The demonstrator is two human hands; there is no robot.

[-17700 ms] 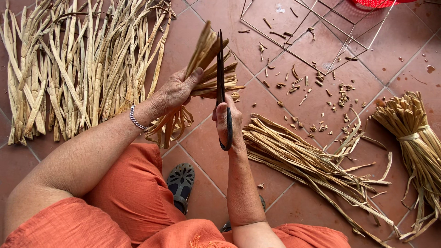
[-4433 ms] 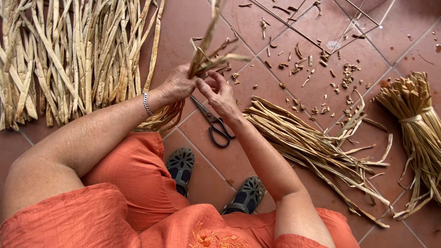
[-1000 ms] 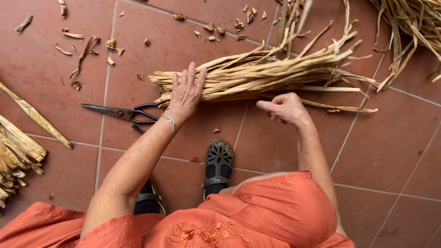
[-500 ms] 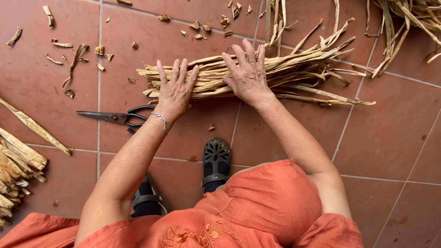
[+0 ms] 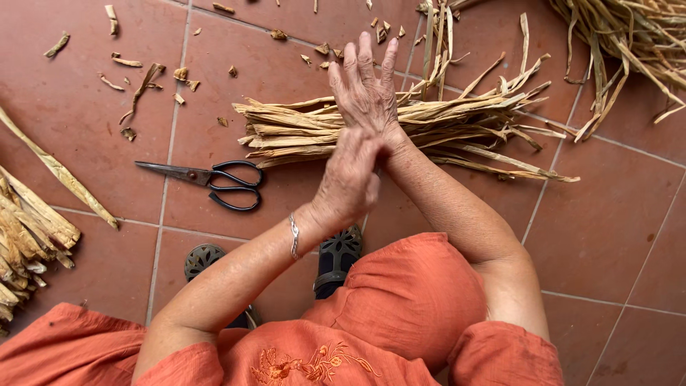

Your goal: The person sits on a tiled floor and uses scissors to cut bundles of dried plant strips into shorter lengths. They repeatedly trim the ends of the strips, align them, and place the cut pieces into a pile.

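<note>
One bundle of dried strips (image 5: 443, 129) lies just right of one pair of scissors (image 5: 214, 184). My right hand (image 5: 366, 89) presses flat on it, fingers spread. My left hand (image 5: 350, 179) hovers above, loosely open, holding nothing.

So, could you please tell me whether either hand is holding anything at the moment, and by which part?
Nothing is held. The right hand lies flat, fingers spread, on the bundle of dried strips; the left hand hangs over it, at the right wrist.

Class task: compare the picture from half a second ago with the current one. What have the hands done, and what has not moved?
The left hand has lifted off the bundle of dried strips and drawn back; the right hand stays spread on it. The scissors lie unmoved on the tiles.
</note>
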